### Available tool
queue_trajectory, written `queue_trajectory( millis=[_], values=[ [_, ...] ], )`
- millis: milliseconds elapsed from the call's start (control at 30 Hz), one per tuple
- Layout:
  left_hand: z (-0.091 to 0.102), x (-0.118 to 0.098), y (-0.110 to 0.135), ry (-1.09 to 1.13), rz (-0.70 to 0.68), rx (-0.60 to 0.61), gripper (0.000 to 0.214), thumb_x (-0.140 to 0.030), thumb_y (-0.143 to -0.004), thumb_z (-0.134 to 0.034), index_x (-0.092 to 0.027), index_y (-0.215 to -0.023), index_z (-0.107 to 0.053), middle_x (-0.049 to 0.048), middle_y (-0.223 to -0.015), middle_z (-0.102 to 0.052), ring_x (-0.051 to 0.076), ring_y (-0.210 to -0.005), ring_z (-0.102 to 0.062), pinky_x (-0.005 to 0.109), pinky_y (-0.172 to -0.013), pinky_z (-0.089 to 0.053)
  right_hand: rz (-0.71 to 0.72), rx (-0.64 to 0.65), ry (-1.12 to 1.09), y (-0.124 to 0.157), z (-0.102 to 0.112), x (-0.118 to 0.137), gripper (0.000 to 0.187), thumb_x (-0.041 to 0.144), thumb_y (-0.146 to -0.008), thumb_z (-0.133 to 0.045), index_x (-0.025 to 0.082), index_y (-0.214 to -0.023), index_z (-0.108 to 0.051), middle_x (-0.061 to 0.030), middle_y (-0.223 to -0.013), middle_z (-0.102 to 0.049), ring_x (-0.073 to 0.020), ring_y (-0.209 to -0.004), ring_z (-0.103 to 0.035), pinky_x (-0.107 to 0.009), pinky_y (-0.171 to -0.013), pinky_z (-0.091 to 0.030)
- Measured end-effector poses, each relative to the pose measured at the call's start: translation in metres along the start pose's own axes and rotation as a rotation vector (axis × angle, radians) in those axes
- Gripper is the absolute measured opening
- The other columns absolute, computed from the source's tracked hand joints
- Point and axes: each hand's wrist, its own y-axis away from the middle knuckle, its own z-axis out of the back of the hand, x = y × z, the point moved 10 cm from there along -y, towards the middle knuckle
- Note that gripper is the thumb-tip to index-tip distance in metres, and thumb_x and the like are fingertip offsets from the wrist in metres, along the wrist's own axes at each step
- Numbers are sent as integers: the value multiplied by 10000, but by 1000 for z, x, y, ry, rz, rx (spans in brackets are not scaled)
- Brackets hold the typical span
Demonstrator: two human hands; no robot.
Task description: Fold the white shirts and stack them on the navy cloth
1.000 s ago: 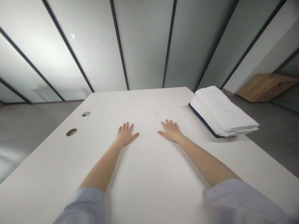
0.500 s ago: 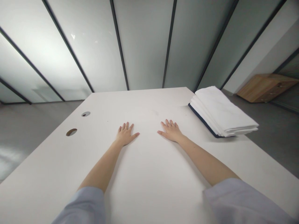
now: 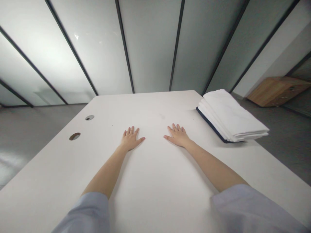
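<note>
The left hand (image 3: 130,139) and right hand (image 3: 178,136) lie spread flat on the worktop (image 3: 150,171) (nothing held yet), while the folded white cloths (image 3: 229,116) sit untouched, just beyond the right hand

A stack of folded white cloths (image 3: 230,116) lies flat near the far right corner of the white table (image 3: 150,108), just inside its right edge. The layers sit neatly with soft, rounded folds toward the near right, slightly fanned at the end, and a dark navy band runs along the stack's lower left side.
</note>
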Motion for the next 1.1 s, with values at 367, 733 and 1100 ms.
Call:
queue_trajectory(
  millis=[367,733,1100],
  values=[
    [2,1,1,-9,5,-5,889,-776,-835,-184,-208,-1518,-230,129,-1588,-151,322,-1455,-119,475,-1153,-160,-6,7,-18,0,-1,0,895,773,-839,-180,203,-1529,-199,-133,-1595,-121,-373,-1441,-100,-528,-1136,-86],
    [6,0,5,-26,4,-25,849,-748,-855,-218,-213,-1514,-245,132,-1582,-169,313,-1453,-139,465,-1151,-174,9,-24,-39,0,3,3,864,760,-845,-238,210,-1511,-248,-150,-1586,-154,-383,-1432,-128,-533,-1122,-110],
    [39,-68,34,-9,-190,293,692,-565,-890,-435,-132,-1429,-418,197,-1440,-446,357,-1321,-425,498,-1075,-325,10,-75,-43,0,9,4,800,736,-851,-307,225,-1466,-338,-155,-1562,-229,-384,-1409,-196,-539,-1100,-155]
  ],
)
